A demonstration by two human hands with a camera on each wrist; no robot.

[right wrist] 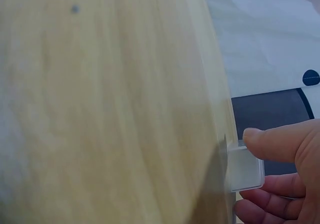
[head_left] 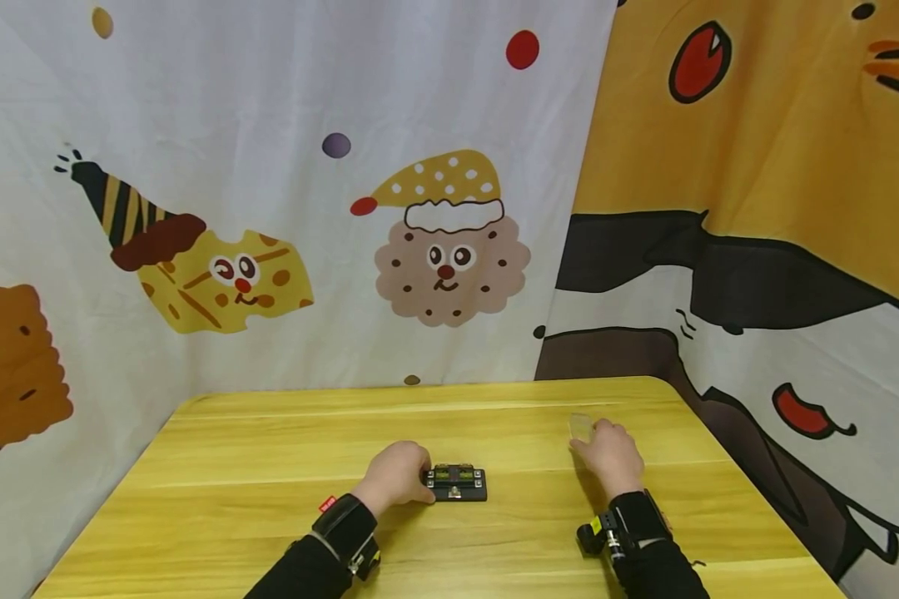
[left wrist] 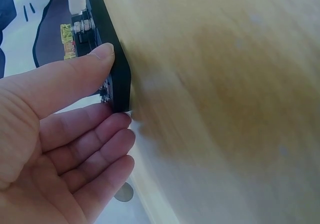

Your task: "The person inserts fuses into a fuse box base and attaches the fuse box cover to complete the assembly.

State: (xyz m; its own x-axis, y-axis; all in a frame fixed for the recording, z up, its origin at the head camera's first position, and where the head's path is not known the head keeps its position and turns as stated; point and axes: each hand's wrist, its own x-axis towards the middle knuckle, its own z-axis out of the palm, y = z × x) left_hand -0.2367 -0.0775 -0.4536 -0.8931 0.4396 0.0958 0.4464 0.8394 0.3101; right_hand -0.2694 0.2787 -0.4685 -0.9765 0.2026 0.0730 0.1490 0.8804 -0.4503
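Observation:
A small black block with metal screw terminals and yellow-green parts on top (head_left: 455, 487) sits at the middle of the table in the head view. My left hand (head_left: 399, 476) pinches its left end; in the left wrist view the thumb lies against the black base (left wrist: 121, 83), and the other fingers curl loosely beneath. Off to the right, my right hand (head_left: 611, 457) holds a clear plastic piece (head_left: 580, 428), which looks like a small box-shaped cover. The right wrist view has the thumb over one edge of this clear piece (right wrist: 245, 169), with fingers behind it.
A yellow wood-grain table (head_left: 285, 433) spans the lower head view, with rounded far corners. Behind it hangs a curtain with cartoon prints (head_left: 270, 125), coming down close to the table's far and right edges.

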